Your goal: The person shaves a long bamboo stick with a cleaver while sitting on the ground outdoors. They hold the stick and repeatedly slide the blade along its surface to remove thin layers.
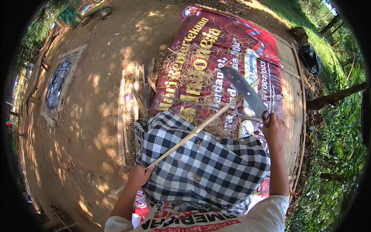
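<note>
Closed around the lower end of a long pale bamboo strip (195, 132), my left hand (140, 177) is at the left side of my lap. The strip slants up to the right across a black-and-white checked cloth (193, 162) over my legs. In my right hand (274, 129) is the handle of a machete (247, 91) with a broad dark blade. Its blade points up and left, over the far end of the strip; whether the two touch I cannot tell. Curly bamboo shavings (193, 63) lie scattered beyond the cloth.
A dark red printed banner (170, 73) covers much of a bamboo-slat platform (292, 127). Several split bamboo strips (123, 112) lie at its left edge. On the dirt ground at left is a framed pit of ash and litter (60, 83). A wooden post (336, 96) and plants stand at right.
</note>
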Action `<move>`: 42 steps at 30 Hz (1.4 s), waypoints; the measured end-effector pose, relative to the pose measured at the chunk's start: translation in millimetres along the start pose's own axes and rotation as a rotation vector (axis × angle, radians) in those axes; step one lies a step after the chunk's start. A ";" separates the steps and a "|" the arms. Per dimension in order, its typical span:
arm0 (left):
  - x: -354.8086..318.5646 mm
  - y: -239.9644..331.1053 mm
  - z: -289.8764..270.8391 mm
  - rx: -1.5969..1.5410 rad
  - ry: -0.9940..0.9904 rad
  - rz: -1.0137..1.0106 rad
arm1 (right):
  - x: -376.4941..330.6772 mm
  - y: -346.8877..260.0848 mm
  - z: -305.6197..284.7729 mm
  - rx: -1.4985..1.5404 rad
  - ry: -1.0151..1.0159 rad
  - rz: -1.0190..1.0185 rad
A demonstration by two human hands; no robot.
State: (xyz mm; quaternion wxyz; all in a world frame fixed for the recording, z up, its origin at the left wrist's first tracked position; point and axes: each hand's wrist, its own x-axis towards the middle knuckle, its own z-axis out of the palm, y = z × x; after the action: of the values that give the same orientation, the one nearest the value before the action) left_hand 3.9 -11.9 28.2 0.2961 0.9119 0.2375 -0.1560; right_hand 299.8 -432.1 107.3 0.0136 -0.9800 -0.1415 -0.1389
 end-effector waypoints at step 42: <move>15.7 -42.4 -8.5 0.040 -0.072 0.040 | -105.8 -78.3 -11.1 1.687 -0.534 0.648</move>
State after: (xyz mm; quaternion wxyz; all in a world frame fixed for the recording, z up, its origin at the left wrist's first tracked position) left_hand -4.0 28.9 8.4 0.2894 0.9159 0.2053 -0.1876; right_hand 177.4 -386.6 87.8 0.7239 -0.6375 0.0857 0.2494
